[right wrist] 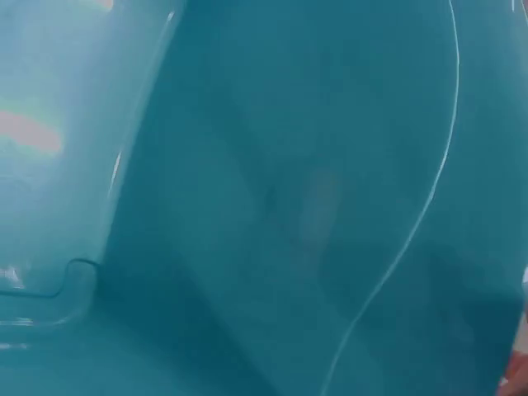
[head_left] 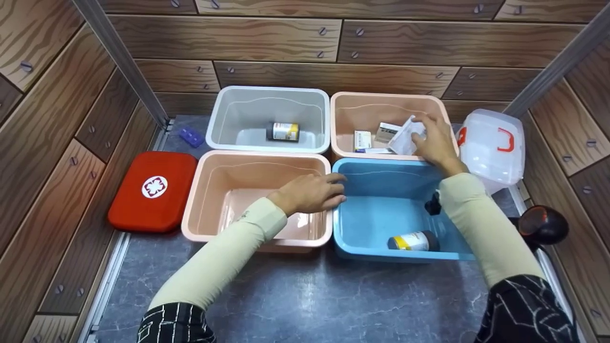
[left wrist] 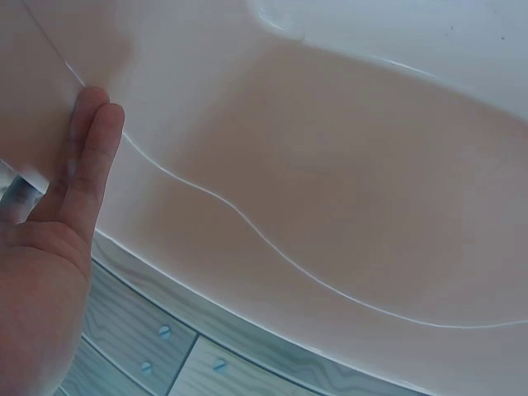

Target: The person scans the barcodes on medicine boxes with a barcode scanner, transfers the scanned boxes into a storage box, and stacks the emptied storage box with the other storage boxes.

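Observation:
My right hand [head_left: 436, 138] reaches into the back right peach bin [head_left: 391, 98] and pinches a translucent whitish packet [head_left: 405, 139] by its upper right side. Small medicine boxes lie beside the packet, one white [head_left: 362, 140] and one with dark print [head_left: 386, 132]. My left hand [head_left: 310, 193] is at the right rim of the front peach bin [head_left: 205, 200], its fingertips reaching over toward the blue bin [head_left: 381, 214]. In the left wrist view, two fairly straight fingers [left wrist: 97, 157] lie against a peach wall. Blue bin wall fills most of the right wrist view.
One dark bottle with a yellow-white label [head_left: 285, 132] lies in the grey bin [head_left: 221, 119]; a similar bottle [head_left: 414, 241] lies in the blue bin. Around the bins are a red first-aid case [head_left: 152, 190], a purple item [head_left: 191, 136], a clear lidded box [head_left: 493, 147] and a black device [head_left: 543, 225].

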A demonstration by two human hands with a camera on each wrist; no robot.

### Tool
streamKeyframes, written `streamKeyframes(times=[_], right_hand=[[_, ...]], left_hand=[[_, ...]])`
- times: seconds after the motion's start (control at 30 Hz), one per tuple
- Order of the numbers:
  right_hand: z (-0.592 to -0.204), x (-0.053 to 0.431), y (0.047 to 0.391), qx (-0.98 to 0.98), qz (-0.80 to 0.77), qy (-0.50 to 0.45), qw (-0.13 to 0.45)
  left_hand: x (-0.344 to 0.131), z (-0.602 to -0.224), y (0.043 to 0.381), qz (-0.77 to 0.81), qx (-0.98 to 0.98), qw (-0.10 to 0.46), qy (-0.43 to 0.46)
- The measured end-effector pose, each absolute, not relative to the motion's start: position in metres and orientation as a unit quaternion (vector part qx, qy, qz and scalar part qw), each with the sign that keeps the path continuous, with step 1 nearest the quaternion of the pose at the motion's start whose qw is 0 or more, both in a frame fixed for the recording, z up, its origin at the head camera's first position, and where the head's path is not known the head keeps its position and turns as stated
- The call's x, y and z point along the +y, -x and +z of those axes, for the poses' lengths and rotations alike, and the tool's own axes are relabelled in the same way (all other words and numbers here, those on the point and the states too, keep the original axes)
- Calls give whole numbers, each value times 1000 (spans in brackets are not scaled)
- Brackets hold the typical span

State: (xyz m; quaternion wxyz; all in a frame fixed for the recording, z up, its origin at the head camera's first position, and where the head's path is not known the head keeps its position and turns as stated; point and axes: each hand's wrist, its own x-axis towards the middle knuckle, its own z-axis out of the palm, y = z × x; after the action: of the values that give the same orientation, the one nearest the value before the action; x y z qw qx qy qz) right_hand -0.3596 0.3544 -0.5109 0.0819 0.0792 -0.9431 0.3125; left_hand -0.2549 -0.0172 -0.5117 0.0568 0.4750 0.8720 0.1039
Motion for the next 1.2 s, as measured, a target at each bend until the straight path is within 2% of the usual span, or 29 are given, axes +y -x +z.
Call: streamKeyframes(times=[0.2,0.3,0.47,0.6,0.8,0.97,1.07,1.2], right_hand=[[-494,348,345,-933,312,-127,128],[-488,343,333,-921,325,-190,101],[-484,339,309,-910,303,-282,-10],[-481,336,297,-901,284,-301,-126],[-492,331,282,-871,245,-280,-322],[-513,326,276,-839,138,-181,-493],[-522,326,274,-825,91,-114,-545],[-536,326,267,-813,66,-77,-573]], left_hand=[[-16,-513,255,104,876,66,-467],[-15,-513,255,107,876,68,-466],[-16,-511,254,108,876,71,-465],[-17,-511,254,103,877,68,-465],[-18,-513,253,99,872,58,-476],[-17,-513,255,97,871,50,-479],[-16,-512,255,99,872,54,-476],[-15,-512,256,99,872,58,-475]])
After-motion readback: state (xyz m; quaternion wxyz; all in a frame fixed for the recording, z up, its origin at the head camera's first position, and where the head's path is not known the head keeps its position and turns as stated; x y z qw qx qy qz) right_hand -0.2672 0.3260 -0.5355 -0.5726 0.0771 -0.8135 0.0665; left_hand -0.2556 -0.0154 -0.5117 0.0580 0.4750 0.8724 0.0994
